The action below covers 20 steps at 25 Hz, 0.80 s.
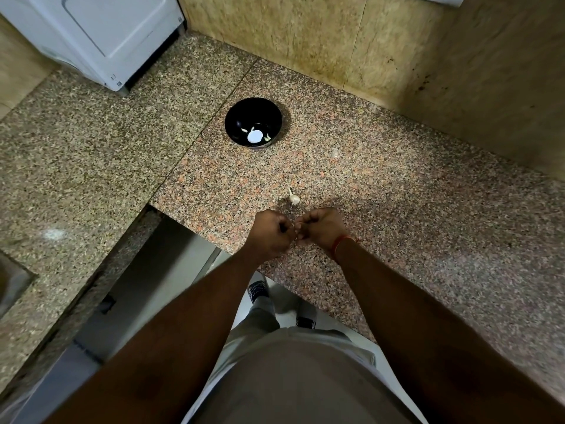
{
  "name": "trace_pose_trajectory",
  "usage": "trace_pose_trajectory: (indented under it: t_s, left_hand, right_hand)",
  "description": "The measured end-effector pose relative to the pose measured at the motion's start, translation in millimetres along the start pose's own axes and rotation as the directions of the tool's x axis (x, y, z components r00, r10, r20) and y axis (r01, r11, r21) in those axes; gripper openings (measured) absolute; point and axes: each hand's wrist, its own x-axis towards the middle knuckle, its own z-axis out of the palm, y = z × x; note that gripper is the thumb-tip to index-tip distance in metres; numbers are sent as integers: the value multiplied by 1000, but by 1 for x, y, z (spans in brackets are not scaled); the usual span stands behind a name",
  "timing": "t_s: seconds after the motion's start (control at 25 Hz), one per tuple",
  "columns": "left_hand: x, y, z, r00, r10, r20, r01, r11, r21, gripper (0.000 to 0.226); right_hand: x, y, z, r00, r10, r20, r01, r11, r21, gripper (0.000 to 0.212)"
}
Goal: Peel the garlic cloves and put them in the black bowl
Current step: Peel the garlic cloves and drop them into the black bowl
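I see a speckled granite counter (382,185) running into a corner of stained yellowish wall tiles (305,41), a white appliance (101,35) standing far off to the left hand's (269,232) side. Both hands are curled knuckle to knuckle, and the right hand (321,228) seems to share a pinch on a garlic clove (298,233) with the left, though it is mostly hidden; a garlic piece with a stem (293,197) lies just beyond the fingers; the black bowl (238,117) sits well beyond, holding pale cloves under glare. The counter edge passes beneath the wrists; bare granite spreads right of the right hand.

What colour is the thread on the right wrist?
Red-orange thread, seen in the head view.
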Motion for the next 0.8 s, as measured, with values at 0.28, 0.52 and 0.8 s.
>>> trace_pose_trajectory:
  t_s: [0.28, 0.52, 0.8]
  left_hand:
    - [0, -3, -3, 992, -120, 35, 124, 969, -213, 25]
    - [1, -10, -3, 983, -175, 61, 183, 862, -473, 18]
    - [3, -12, -4, 977, -204, 65, 204, 796, -570, 23]
  right_hand:
    - [2, 0, 4, 1000, -4, 22, 2, 997, 82, 10]
    - [1, -7, 4, 1000, 25, -20, -19, 965, 261, 22]
    - [1, -10, 1, 997, -18, 79, -4, 963, 271, 17]
